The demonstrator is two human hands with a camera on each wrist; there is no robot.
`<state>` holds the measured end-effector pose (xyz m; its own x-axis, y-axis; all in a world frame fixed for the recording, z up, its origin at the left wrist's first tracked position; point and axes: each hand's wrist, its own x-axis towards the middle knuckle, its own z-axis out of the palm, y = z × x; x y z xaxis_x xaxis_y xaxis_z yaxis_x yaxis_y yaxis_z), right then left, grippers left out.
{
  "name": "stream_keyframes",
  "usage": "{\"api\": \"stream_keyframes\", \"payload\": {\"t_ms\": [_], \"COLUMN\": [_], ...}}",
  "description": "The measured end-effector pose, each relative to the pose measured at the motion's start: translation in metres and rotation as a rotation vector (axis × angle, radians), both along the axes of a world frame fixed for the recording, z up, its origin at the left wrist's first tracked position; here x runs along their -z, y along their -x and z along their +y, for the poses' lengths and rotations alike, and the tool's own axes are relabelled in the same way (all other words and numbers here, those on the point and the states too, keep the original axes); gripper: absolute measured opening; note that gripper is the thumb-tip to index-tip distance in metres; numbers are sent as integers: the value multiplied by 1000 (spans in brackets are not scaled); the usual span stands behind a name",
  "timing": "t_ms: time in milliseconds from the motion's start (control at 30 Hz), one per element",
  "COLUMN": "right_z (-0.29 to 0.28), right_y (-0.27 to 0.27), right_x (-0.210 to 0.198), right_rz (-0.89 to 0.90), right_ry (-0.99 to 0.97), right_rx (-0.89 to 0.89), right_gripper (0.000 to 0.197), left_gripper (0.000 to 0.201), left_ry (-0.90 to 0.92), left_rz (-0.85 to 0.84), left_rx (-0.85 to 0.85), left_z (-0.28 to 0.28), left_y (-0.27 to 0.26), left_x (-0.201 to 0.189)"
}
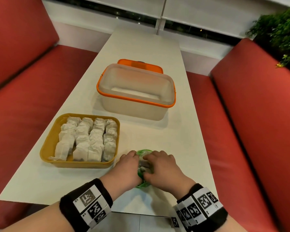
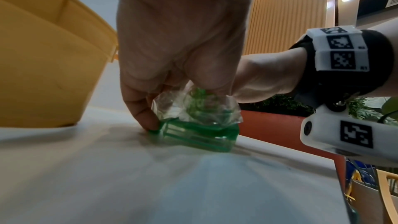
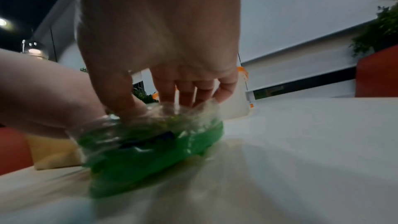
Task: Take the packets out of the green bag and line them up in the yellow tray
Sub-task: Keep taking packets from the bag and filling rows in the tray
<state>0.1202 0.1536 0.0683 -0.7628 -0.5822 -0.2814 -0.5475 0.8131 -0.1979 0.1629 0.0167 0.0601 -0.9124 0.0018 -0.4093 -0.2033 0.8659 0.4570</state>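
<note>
Both hands work the green bag (image 1: pixel 144 166), which lies on the counter (image 1: pixel 182 139) near its front edge, at about 3 o'clock of the yellow tray (image 1: pixel 48 149) and just beside it. The left hand (image 1: pixel 127 169) grips the bag's left side, thumb tip planted on the counter against the green base while the other fingers (image 2: pixel 206 81) pinch the clear film at its mouth; the right hand (image 1: pixel 162 168) has its fingers (image 3: pixel 185 93) curled down into the crumpled opening, though whether they already pinch a packet there I cannot tell. The packets (image 1: pixel 89 139) already in the tray stand in four rows that fill most of it. To do this step well, I would judge, the left hand should pin the base flat and hold the mouth wide, so the right can draw a packet straight up without dragging the light film along. The tray's near wall stands close at 9 o'clock, so a lifted packet has only to clear that rim; what room remains in the tray looks scant. At 12 o'clock the orange-rimmed box (image 1: pixel 136 91) stands well apart, leaving open counter between. The counter's front edge lies close at 6 o'clock, so the bag should not be tugged toward the body
</note>
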Motion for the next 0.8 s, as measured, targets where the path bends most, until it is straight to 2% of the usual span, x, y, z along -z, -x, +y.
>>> {"api": "stream_keyframes", "payload": {"t_ms": [233, 400, 500, 633, 800], "right_z": [-12, -11, -8, -15, -11], "right_y": [1, 4, 4, 4, 6], "right_x": [-3, -1, 0, 2, 5], "right_rz": [116, 82, 50, 118, 47], "right_ry": [-113, -39, -29, -111, 58], "right_rx": [-38, 12, 11, -51, 63], "right_gripper": [22, 23, 34, 24, 21], "left_gripper": [60, 63, 65, 63, 67], "left_ry": [-7, -54, -53, -43, -34], "left_rz": [-13, -36, -38, -48, -84], "left_rx": [11, -25, -10, 27, 21], "left_z": [1, 0, 1, 1, -1], "left_y": [0, 0, 0, 2, 1], "left_x": [-3, -6, -6, -10, -9]}}
